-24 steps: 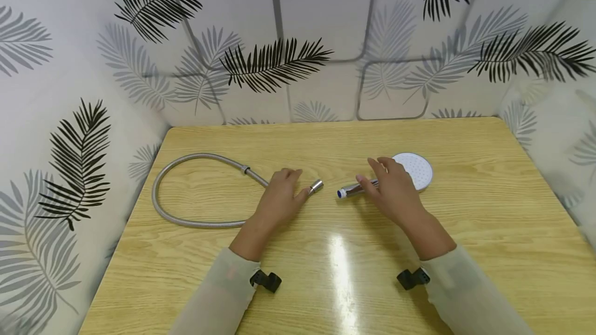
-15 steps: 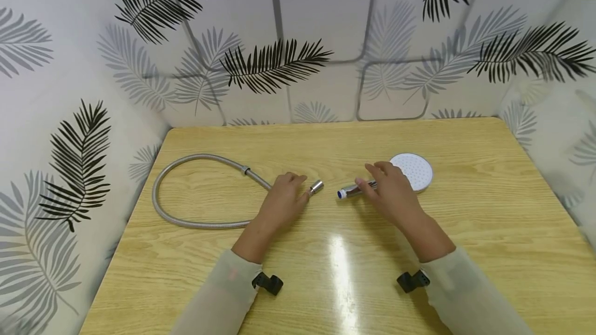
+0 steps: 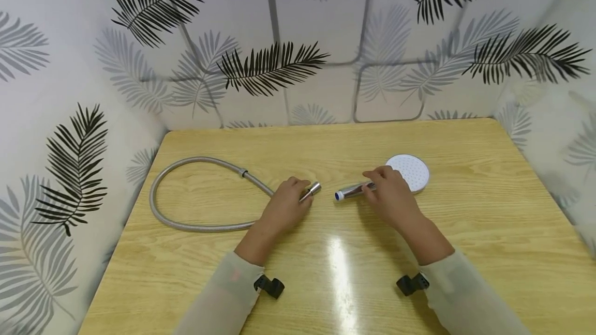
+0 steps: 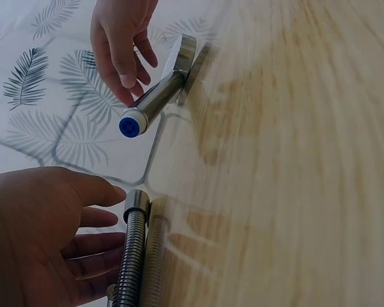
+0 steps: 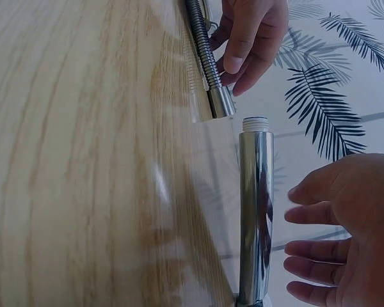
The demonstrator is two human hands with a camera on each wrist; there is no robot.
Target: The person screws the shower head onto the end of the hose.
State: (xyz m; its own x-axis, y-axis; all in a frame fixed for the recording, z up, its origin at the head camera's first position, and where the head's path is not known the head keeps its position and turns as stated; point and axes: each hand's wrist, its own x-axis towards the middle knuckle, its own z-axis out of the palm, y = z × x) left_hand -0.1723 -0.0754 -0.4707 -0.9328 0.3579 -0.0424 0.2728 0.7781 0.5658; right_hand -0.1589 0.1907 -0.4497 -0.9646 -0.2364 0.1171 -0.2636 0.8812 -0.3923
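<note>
A flexible metal shower hose (image 3: 200,159) lies looped on the table's left half, its silver end fitting (image 3: 315,187) pointing right. My left hand (image 3: 286,203) is over the hose near that fitting; in the left wrist view its fingers (image 4: 96,245) are loosely bent beside the hose, not closed round it. Opposite lies a hand shower with a white round face (image 3: 412,172) and chrome handle (image 5: 256,217), its threaded end (image 3: 339,196) towards the fitting. My right hand (image 3: 393,195) hovers at the handle, and the right wrist view shows a gap between fingers and chrome.
The wooden table (image 3: 298,283) reaches back to a wall covering (image 3: 321,87) with a leaf pattern. A sliding collar (image 3: 243,172) sits on the hose. Black wrist cameras (image 3: 270,286) are strapped on both sleeves.
My left hand has shifted slightly right and down along the hose end. My right hand has come slightly lower, its fingers nearer the handle. Hose and hand shower keep their places on the table.
</note>
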